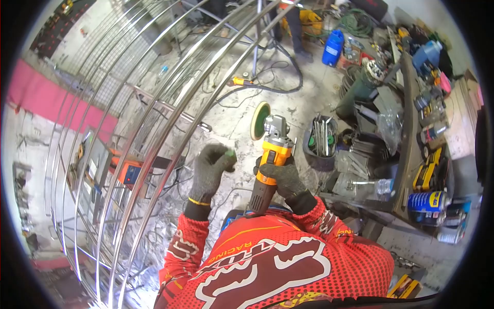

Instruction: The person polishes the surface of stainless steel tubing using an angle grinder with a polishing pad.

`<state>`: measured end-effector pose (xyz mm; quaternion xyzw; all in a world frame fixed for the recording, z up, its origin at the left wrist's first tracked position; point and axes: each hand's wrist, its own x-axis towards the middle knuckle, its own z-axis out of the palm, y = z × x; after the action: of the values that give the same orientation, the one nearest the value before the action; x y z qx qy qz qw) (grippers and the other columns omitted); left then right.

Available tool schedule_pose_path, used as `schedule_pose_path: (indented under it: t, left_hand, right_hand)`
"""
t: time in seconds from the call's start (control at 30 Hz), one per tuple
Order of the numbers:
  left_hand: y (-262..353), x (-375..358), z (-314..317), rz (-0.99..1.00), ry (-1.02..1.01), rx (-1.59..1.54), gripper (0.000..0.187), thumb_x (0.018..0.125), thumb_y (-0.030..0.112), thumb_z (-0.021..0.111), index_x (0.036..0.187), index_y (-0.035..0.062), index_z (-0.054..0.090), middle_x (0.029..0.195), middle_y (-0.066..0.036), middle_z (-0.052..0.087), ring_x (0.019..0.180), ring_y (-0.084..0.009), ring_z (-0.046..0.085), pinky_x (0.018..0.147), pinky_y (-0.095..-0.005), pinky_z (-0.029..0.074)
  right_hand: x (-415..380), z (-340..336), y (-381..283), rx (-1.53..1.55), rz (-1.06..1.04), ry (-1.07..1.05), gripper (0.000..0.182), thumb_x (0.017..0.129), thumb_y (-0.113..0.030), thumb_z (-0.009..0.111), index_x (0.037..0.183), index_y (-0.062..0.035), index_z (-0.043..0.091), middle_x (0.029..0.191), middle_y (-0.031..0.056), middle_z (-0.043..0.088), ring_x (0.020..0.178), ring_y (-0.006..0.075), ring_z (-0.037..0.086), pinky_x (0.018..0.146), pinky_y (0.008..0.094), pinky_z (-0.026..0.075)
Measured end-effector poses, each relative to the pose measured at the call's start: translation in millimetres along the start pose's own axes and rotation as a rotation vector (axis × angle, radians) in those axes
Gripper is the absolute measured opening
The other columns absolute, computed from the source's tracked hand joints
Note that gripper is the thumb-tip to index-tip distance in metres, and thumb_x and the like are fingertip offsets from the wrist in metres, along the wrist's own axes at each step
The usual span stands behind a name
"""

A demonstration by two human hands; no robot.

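My right hand (284, 175), in a dark grey work glove, is wrapped round the yellow and black body of an angle grinder (272, 154). The tool stands upright against the front of my body, its metal head at the top. On that head sits a round disc (261, 121) with a green face and a pale rim, turned to the left. My left hand (212, 167), gloved too, is curled closed to the left of the grinder. A small green patch shows at its thumb and fingertips; I cannot tell what it is. Beside that hand run long polished metal tubes (170, 123).
The curved tubes fill the left side. An orange machine (127, 171) lies behind them. At right, a cut-down container (320, 149) holds metal rods, near a cluttered bench (411, 118). A blue jug (333, 49) and another person's leg (296, 31) are farther back. Cables (288, 88) cross the floor.
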<state>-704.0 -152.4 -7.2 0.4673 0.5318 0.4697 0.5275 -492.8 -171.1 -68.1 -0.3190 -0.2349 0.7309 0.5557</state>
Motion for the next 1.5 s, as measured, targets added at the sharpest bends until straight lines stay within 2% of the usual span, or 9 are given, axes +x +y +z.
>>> schedule_pose_path:
  t: [0.27, 0.43, 0.63, 0.7, 0.93, 1.03, 1.1, 1.17, 1.5]
  left_hand:
    - [-110.4, -116.9, -62.6, -0.348, 0.285, -0.537, 0.029, 0.089, 0.009, 0.064, 0.116, 0.0005, 0.057, 0.097, -0.012, 0.063, 0.084, -0.0267, 0.069, 0.075, -0.0427, 0.063]
    - [-128.1, -161.9, -74.0, -0.2, 0.448, -0.795, 0.028, 0.09, 0.017, 0.061, 0.115, 0.0043, 0.058, 0.096, -0.012, 0.061, 0.093, -0.033, 0.067, 0.086, -0.0543, 0.058]
    - [-120.2, -169.1, -87.5, -0.282, 0.235, -0.896, 0.027, 0.092, 0.029, 0.06, 0.105, 0.0051, 0.062, 0.082, -0.009, 0.059, 0.075, -0.0247, 0.063, 0.069, -0.0457, 0.059]
    - [-90.8, -168.3, -69.7, -0.226, 0.089, -0.585, 0.031, 0.095, 0.03, 0.06, 0.11, 0.0022, 0.061, 0.081, -0.01, 0.06, 0.065, -0.0217, 0.063, 0.059, -0.038, 0.057]
    - [-44.7, -131.6, -32.2, -0.026, -0.255, -0.531, 0.105, 0.087, 0.068, 0.066, 0.159, 0.0083, 0.019, 0.143, -0.026, 0.049, 0.063, -0.0186, 0.065, 0.053, -0.0284, 0.052]
    - [-44.9, -102.5, -23.7, -0.019, -0.238, -0.64, 0.1, 0.088, 0.069, 0.062, 0.16, 0.0127, 0.02, 0.142, -0.025, 0.049, 0.066, -0.0218, 0.067, 0.054, -0.0307, 0.054]
    - [-64.9, -81.6, -24.8, -0.084, -0.26, -0.69, 0.084, 0.094, 0.064, 0.056, 0.154, 0.0089, 0.032, 0.094, -0.021, 0.069, 0.069, -0.0259, 0.067, 0.058, -0.0358, 0.056]
    - [-67.3, -59.0, -14.3, -0.139, -0.172, -0.653, 0.078, 0.093, 0.074, 0.048, 0.13, 0.0048, 0.053, 0.068, -0.014, 0.064, 0.056, -0.0249, 0.061, 0.05, -0.035, 0.051]
    - [-56.5, 23.1, 47.0, -0.114, 0.161, -0.879, 0.08, 0.093, 0.076, 0.044, 0.129, 0.0062, 0.056, 0.091, -0.012, 0.068, 0.065, -0.0262, 0.064, 0.051, -0.0383, 0.051]
  right_hand:
    - [1.4, 23.5, 22.0, -0.087, 0.066, -0.074, 0.053, 0.074, 0.003, 0.08, 0.121, -0.0039, 0.057, 0.096, 0.008, 0.068, 0.083, 0.021, 0.069, 0.077, 0.0377, 0.06]
    - [-11.7, 52.7, 34.1, -0.224, 0.017, -0.135, 0.049, 0.075, 0.002, 0.079, 0.119, -0.006, 0.057, 0.095, 0.0062, 0.068, 0.084, 0.0196, 0.069, 0.077, 0.0371, 0.059]
    - [-37.4, 72.8, 44.4, -0.387, 0.0, -0.195, 0.048, 0.076, -0.001, 0.08, 0.118, -0.0069, 0.059, 0.096, 0.0056, 0.068, 0.088, 0.0181, 0.069, 0.079, 0.036, 0.058]
    - [-36.8, 76.5, 46.2, -0.453, -0.079, -0.177, 0.048, 0.076, -0.003, 0.081, 0.118, -0.0074, 0.058, 0.095, 0.0041, 0.067, 0.086, 0.016, 0.068, 0.078, 0.0344, 0.058]
    - [1.2, 102.6, 24.2, -1.037, -0.55, -0.353, 0.071, 0.073, -0.023, 0.084, 0.131, -0.0022, 0.048, 0.117, 0.0137, 0.061, 0.105, 0.0286, 0.064, 0.092, 0.0387, 0.051]
    - [16.1, 127.4, 7.1, -1.181, -0.398, -0.422, 0.068, 0.076, -0.027, 0.08, 0.131, -0.0017, 0.049, 0.12, 0.0201, 0.059, 0.109, 0.0362, 0.063, 0.093, 0.0421, 0.05]
    - [38.2, 130.3, 0.8, -1.317, -0.501, -0.502, 0.062, 0.08, -0.029, 0.076, 0.13, -0.0025, 0.05, 0.119, 0.0231, 0.06, 0.107, 0.0402, 0.063, 0.091, 0.0442, 0.051]
    - [62.9, 132.3, 0.6, -1.417, -0.348, -0.522, 0.07, 0.076, -0.032, 0.078, 0.131, -0.0017, 0.048, 0.111, 0.022, 0.065, 0.101, 0.0414, 0.066, 0.087, 0.0467, 0.053]
    - [135.0, 141.6, -72.8, -1.544, -0.082, -0.683, 0.068, 0.072, -0.029, 0.08, 0.124, -0.003, 0.045, 0.099, 0.0215, 0.068, 0.093, 0.0415, 0.07, 0.078, 0.0497, 0.055]
